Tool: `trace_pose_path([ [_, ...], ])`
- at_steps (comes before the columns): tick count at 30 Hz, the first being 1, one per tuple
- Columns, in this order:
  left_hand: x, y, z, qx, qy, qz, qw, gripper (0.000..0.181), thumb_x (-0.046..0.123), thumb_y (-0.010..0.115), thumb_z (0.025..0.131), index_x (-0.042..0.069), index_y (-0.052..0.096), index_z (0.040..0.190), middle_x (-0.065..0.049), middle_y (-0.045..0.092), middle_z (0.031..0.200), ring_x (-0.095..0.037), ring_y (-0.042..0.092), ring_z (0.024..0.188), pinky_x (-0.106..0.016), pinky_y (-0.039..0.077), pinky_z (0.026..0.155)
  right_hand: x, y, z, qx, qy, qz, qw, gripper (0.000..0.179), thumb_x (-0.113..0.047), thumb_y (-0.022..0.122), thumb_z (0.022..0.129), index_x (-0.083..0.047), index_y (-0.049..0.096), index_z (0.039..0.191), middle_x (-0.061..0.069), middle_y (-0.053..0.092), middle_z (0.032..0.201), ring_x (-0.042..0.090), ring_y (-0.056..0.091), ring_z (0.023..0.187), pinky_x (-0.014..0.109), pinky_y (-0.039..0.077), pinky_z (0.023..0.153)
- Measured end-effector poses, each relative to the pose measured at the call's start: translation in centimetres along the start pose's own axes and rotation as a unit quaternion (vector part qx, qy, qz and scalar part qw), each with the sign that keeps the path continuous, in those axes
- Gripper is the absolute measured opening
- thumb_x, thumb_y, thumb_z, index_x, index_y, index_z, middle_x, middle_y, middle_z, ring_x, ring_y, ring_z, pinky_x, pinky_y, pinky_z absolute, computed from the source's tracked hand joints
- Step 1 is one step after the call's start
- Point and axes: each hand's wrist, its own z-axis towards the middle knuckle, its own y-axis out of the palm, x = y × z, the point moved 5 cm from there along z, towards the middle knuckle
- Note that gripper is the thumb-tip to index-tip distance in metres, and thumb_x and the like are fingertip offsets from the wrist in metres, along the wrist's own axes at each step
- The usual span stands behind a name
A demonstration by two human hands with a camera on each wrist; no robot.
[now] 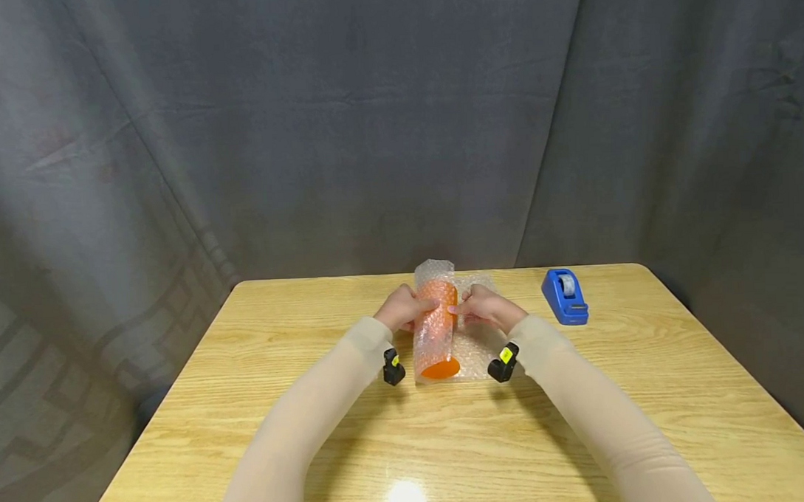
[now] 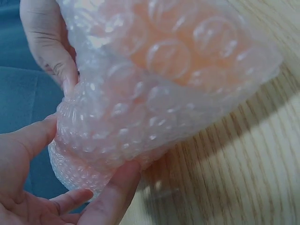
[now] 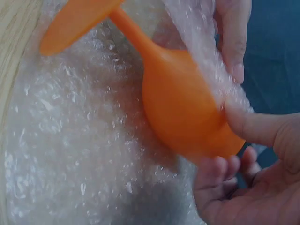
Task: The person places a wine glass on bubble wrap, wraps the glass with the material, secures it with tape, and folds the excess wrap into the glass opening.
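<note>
An orange wine glass (image 3: 178, 98) lies on its side with bubble wrap (image 1: 480, 352) folded over part of it. Its round foot (image 1: 441, 369) points toward me in the head view, while the stem and bowl show bare in the right wrist view. My left hand (image 1: 400, 307) holds the wrapped side, thumb on top of the bubble wrap and fingers round its outer side. At the rim end of the bowl, my right hand (image 3: 262, 164) grips the glass, its thumb on the wrap's edge and its fingers beneath. Part of the bowl is hidden under the wrap.
A blue tape dispenser (image 1: 566, 297) with a roll of clear tape stands at the back right of the wooden table (image 1: 279, 359). Flat bubble wrap spreads out to the right of the glass. Behind the table hangs a grey curtain (image 1: 371, 134).
</note>
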Motion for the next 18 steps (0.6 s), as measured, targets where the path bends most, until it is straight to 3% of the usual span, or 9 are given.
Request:
trace_pose_path([
  [4,-0.1,0.0,0.0,0.001,-0.002,0.001,1.0,0.037,0.03,0.07,0.088,0.001,0.051,0.103,-0.008,0.053,0.092,-0.023,0.059,0.082,-0.035,0.057,0.071,-1.0,0.3,-0.1,0.011,-0.042,-0.032,0.9986,0.019,0.006,0.06,0.089,0.006,0.045,0.101,0.004,0.04,0.081,0.01,0.041,0.066,0.025,0.043,0.064],
  [7,-0.1,0.0,0.2,0.001,0.001,0.0,1.0,0.039,0.03,0.071,0.088,0.001,0.05,0.104,-0.008,0.053,0.093,-0.022,0.058,0.082,-0.035,0.057,0.07,-1.2,0.7,-0.2,-0.007,-0.05,-0.013,0.9986,0.015,0.01,0.055,0.089,0.008,0.05,0.103,0.004,0.046,0.082,0.011,0.047,0.071,0.024,0.047,0.069],
  [12,-0.3,0.1,0.4,0.0,0.0,-0.006,1.0,0.039,0.03,0.071,0.087,0.002,0.05,0.102,-0.007,0.051,0.091,-0.02,0.056,0.079,-0.035,0.057,0.068,-1.2,0.9,-0.5,-0.033,-0.017,0.044,0.9984,0.018,0.003,0.048,0.094,0.009,0.05,0.111,0.006,0.052,0.088,0.011,0.054,0.074,0.024,0.055,0.074],
  [18,-0.5,0.1,0.6,-0.002,-0.004,-0.012,0.9999,0.039,0.031,0.072,0.087,0.002,0.049,0.102,-0.007,0.052,0.091,-0.022,0.057,0.078,-0.037,0.058,0.069,-1.1,0.8,-0.8,-0.042,0.01,0.049,0.9979,0.025,-0.01,0.054,0.096,0.004,0.051,0.117,0.005,0.054,0.092,0.014,0.057,0.08,0.043,0.055,0.088],
])
